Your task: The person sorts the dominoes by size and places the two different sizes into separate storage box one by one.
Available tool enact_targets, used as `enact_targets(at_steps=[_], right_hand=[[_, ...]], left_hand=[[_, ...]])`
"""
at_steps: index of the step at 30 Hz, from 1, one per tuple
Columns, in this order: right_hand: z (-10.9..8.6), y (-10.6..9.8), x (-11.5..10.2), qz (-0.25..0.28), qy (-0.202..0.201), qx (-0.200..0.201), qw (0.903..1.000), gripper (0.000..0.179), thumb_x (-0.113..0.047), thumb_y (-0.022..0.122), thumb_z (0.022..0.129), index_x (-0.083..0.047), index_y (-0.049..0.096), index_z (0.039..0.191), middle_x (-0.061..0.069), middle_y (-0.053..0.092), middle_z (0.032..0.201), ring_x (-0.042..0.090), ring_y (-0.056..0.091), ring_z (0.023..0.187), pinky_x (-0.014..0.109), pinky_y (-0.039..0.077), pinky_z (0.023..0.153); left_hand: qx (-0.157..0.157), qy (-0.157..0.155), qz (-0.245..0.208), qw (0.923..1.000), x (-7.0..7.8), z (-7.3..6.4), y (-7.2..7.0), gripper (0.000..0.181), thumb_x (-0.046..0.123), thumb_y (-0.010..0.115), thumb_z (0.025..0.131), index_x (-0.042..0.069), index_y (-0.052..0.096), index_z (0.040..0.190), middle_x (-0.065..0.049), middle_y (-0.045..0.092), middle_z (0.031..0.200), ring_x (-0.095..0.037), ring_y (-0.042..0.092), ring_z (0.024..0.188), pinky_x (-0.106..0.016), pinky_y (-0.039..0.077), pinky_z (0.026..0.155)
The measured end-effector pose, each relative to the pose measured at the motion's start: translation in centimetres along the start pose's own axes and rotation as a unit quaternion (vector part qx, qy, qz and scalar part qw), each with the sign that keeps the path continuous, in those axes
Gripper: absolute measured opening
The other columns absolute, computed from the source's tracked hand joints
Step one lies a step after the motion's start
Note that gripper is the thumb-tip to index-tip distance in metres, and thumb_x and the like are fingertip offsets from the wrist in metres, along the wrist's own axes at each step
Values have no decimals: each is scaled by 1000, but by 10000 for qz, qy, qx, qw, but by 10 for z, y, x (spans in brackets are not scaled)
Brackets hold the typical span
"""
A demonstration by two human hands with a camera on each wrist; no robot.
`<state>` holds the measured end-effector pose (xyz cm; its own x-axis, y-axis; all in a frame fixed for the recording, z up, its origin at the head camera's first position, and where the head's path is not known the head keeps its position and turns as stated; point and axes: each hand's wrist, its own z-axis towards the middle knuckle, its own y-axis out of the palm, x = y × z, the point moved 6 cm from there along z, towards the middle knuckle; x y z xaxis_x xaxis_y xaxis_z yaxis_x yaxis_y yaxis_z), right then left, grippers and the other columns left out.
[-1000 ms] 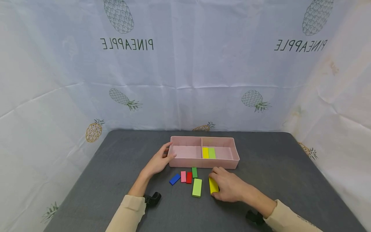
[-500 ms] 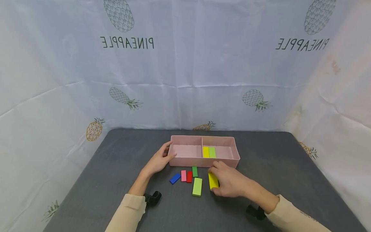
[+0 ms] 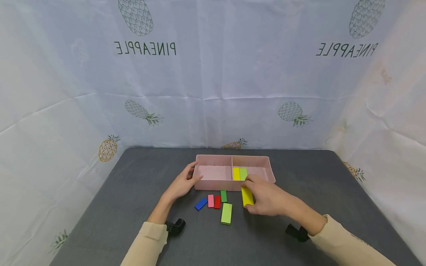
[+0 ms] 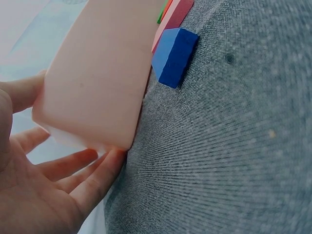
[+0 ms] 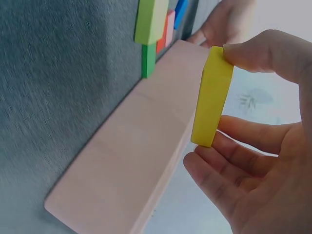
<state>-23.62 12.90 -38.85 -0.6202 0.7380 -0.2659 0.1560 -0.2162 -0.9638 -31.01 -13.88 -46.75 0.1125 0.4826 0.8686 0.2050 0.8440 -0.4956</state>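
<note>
In the head view, my right hand (image 3: 267,195) holds a yellow block (image 3: 247,196) in front of the pink box (image 3: 217,185). The right wrist view shows the thumb at one end of that yellow block (image 5: 212,97) and fingertips at the other; it is raised off the table. My left hand (image 3: 181,183) grips the box's left end, thumb and fingers around its corner, as the left wrist view of the box (image 4: 92,73) also shows. Inside the right compartment, against the divider, lie a yellow block (image 3: 236,174) and a light green block (image 3: 243,173).
On the dark grey table (image 3: 133,207), before the box, lie a blue block (image 3: 201,204), a pink block (image 3: 210,201), a red block (image 3: 217,202), a dark green block (image 3: 223,196) and a larger light green block (image 3: 226,214). Pineapple-print cloth (image 3: 213,74) hangs behind.
My right hand has carried the yellow block from the table up and forward to the box's front wall. The left hand keeps its place at the box's end.
</note>
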Motion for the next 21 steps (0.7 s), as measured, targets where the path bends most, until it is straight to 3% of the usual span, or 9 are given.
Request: enact_targets(at_steps=[11, 21], right_hand=[[5, -28, 5, -170, -123, 410, 9989, 53, -28, 82, 78, -5, 65, 122, 0, 56, 113, 15, 50, 99, 29, 54, 78], [13, -43, 17, 79, 116, 580, 9982, 50, -22, 80, 79, -5, 65, 122, 4, 58, 120, 22, 51, 106, 38, 53, 86]], left_hand=[[3, 59, 0, 10000, -1, 1, 0, 73, 41, 63, 101, 15, 30, 160, -22, 39, 156, -42, 46, 137, -59, 41, 107], [-19, 84, -58, 9999, -1, 0, -1, 73, 41, 63, 101, 15, 30, 160, -22, 40, 155, -41, 47, 136, -58, 42, 107]])
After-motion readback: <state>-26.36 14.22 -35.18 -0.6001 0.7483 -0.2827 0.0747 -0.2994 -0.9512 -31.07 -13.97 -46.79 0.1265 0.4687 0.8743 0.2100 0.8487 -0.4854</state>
